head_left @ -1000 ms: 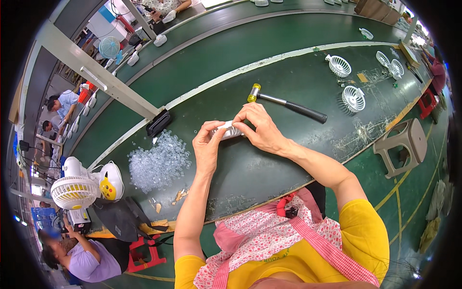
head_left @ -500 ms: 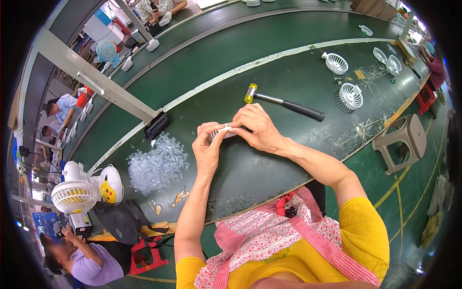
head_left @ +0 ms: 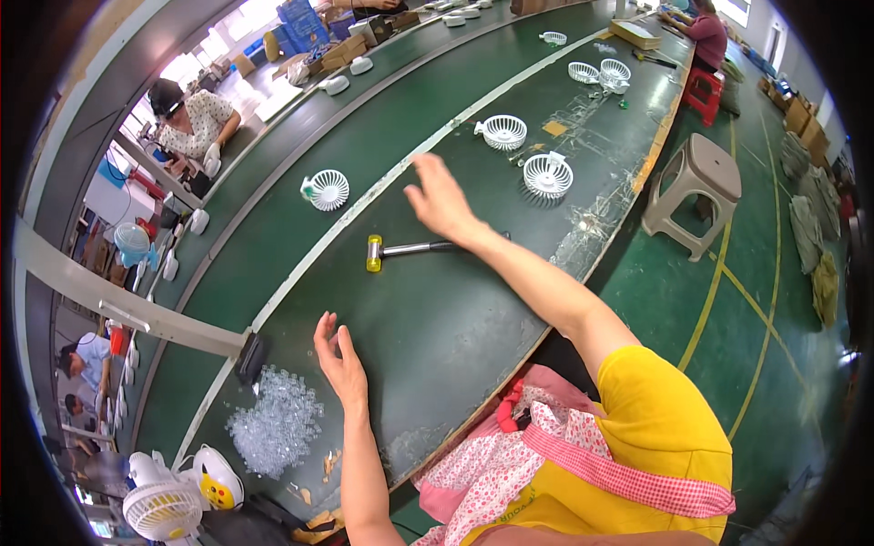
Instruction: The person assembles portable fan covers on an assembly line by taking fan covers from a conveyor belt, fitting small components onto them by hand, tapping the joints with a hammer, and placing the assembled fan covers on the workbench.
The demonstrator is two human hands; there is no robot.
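Note:
My right hand (head_left: 441, 202) reaches out over the far side of the bench, fingers stretched and holding nothing. Beyond it, a round white slatted fan housing (head_left: 329, 189) with a green bit at its side lies on the green conveyor belt (head_left: 264, 214). Under my right forearm, a hammer (head_left: 410, 248) with yellow faces lies on the dark bench, part of its handle hidden. My left hand (head_left: 342, 366) hovers above the bench with fingers apart and nothing in them. Left of it spreads a heap of small clear plastic pieces (head_left: 275, 423).
More white fan housings (head_left: 502, 133) lie farther along the bench. A black object (head_left: 252, 357) sits by the metal post. At lower left stand a white desk fan (head_left: 162, 510) and a yellow-faced white item (head_left: 218, 478). A stool (head_left: 696, 191) stands right; a co-worker (head_left: 196, 123) sits across the belt.
My hands have parted, and the white piece they held is gone from them. A fan housing now shows on the belt. The view has swung to the right.

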